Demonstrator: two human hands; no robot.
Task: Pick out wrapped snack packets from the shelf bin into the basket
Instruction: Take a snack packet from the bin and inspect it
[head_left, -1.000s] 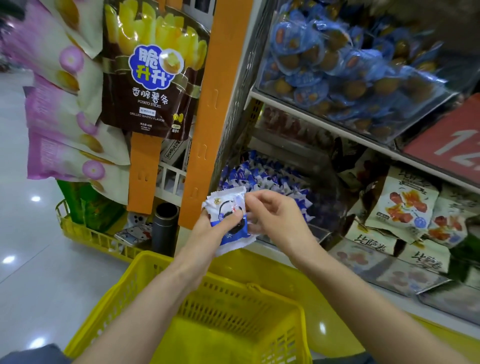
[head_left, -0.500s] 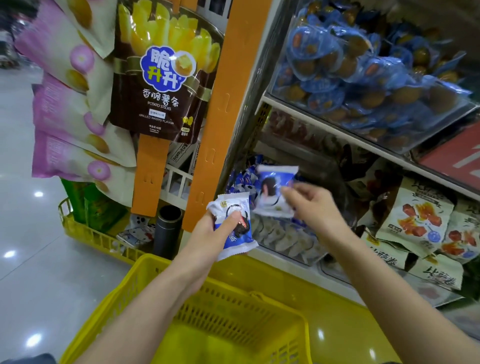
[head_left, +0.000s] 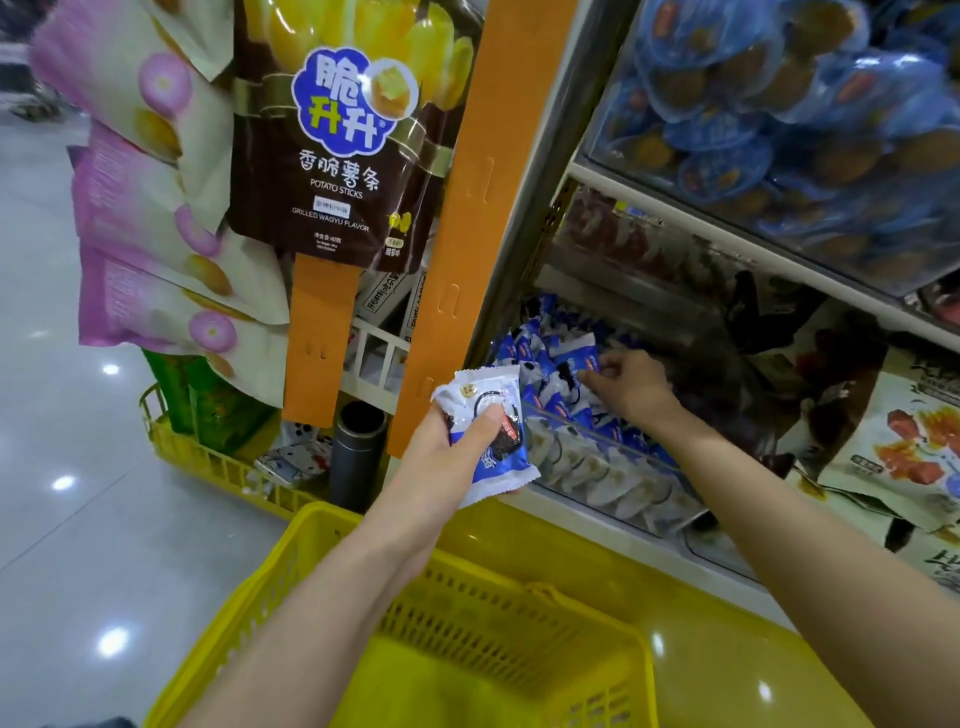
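Scene: a person's view of a shop shelf, both bare arms reaching forward over a yellow basket (head_left: 363, 525).
Left hand: the left hand (head_left: 447, 460) grips a white-and-blue snack packet (head_left: 485, 415), thumb across its printed front, above the basket's far rim.
Packet direction: its long axis runs nearly upright, with the crimped top edge tipped up and slightly left and the lower end pointing down towards the basket.
Right hand: the right hand (head_left: 631, 387) reaches into the shelf bin (head_left: 597, 467), fingers curled among the loose packets (head_left: 550, 358) – whether they have caught one cannot be told.
Step in hand: probably picking another packet out of the bin while one waits in the left hand.
Next move: likely a firm pinch on a single packet, then carrying it back – both packets need dropping into the basket, whose floor looks bare.
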